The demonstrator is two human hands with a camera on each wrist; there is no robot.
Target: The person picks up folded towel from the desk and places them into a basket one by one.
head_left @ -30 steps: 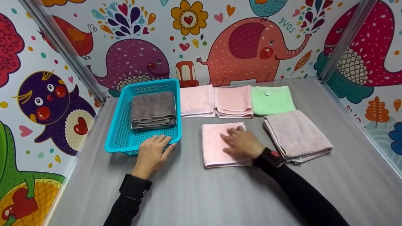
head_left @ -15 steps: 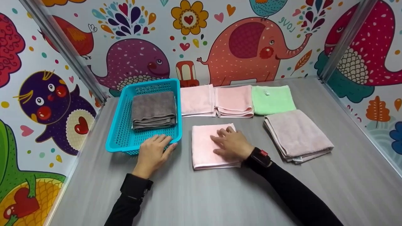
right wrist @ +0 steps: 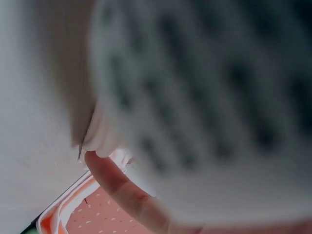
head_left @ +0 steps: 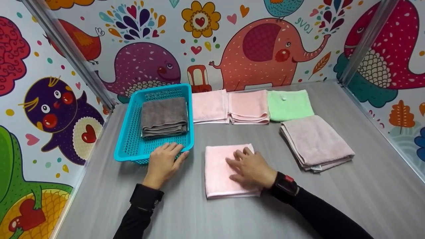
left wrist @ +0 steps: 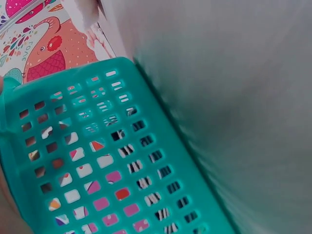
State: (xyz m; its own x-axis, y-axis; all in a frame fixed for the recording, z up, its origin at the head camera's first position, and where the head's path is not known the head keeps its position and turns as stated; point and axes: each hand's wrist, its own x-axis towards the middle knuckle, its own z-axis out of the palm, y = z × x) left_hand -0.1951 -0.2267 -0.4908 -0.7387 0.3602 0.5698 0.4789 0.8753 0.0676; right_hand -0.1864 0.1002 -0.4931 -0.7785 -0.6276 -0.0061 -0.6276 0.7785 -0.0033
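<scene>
1. Pink towel (head_left: 217,172), folded into a flat square, lies on the gray table (head_left: 182,215) in front of the person, to the right of the blue basket (head_left: 121,156) and well apart from it.
2. The right hand (head_left: 250,168) rests on the right part of this towel, its fingers spread and slightly bent, released rather than clenched. Most of the right wrist view is blurred, but one finger shows, reaching toward pale folded cloth.
3. The left hand (head_left: 164,164) lies at the near rim of the basket, its fingers over the edge and the thumb along it. I cannot tell whether they grasp the rim or only rest there.
4. Inside the basket sits a folded brown towel (head_left: 164,113), toward the right side.
5. Along the back of the table, just right of the basket, lie a pale pink towel (head_left: 210,105), a salmon towel (head_left: 248,105) and a green towel (head_left: 289,104), side by side.
6. Nearer the person, at the right, a larger mauve towel (head_left: 317,141) lies folded and turned at an angle, one corner close to the green one.
</scene>
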